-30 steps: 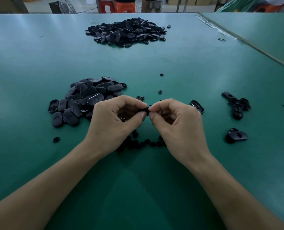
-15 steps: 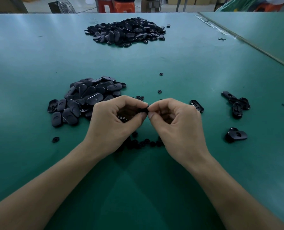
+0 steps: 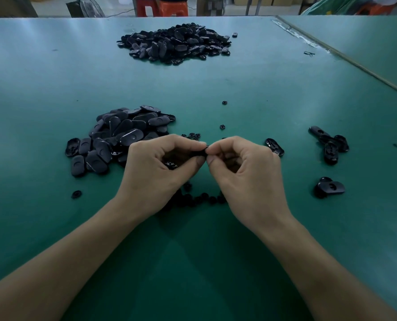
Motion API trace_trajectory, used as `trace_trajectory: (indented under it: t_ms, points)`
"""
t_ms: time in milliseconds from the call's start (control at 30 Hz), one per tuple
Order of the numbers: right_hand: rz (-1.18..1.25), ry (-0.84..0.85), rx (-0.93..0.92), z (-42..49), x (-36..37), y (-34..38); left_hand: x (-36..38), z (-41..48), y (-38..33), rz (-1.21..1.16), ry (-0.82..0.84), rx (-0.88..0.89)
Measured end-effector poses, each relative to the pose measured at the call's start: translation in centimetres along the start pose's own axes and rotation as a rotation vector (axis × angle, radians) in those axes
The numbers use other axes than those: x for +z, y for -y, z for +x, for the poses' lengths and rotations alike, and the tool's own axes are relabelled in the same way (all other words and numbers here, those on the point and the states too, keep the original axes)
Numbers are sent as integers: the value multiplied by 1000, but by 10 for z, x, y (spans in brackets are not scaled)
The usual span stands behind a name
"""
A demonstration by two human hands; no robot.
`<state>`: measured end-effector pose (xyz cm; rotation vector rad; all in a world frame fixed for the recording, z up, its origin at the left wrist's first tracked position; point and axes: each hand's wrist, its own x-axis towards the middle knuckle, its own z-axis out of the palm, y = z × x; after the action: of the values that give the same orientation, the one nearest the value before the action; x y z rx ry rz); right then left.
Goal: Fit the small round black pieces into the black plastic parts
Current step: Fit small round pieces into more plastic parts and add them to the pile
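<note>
Broadly, the green tabletop (image 3: pixel 54 77) carries a far heap of black oval plastic parts (image 3: pixel 174 42) and a nearer heap of the same parts (image 3: pixel 118 137) on the left. Near centre, the left hand (image 3: pixel 160 167) and right hand (image 3: pixel 246 172) meet fingertip to fingertip, both pinching one black plastic part (image 3: pixel 205 150), of which only a sliver shows; whether a round piece sits in it is hidden. Loose beneath the wrists lie small round black pieces (image 3: pixel 193 201). Pressed blind, the piece may seat crooked, or spring out and vanish among those strays.
</note>
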<state>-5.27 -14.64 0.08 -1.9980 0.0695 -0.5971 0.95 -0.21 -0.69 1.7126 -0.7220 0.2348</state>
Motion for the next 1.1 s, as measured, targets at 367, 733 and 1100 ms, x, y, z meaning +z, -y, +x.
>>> trace_trajectory:
  t_ms: [367, 733, 1100]
  points:
    - [31, -25, 11, -1, 3, -1, 0, 0, 2, -26, 52, -27]
    - [-35, -1, -43, 0, 1, -2, 1, 0, 1, 115, 41, -22]
    - [68, 86, 6, 7, -8, -7, -3, 3, 2, -109, 56, -145]
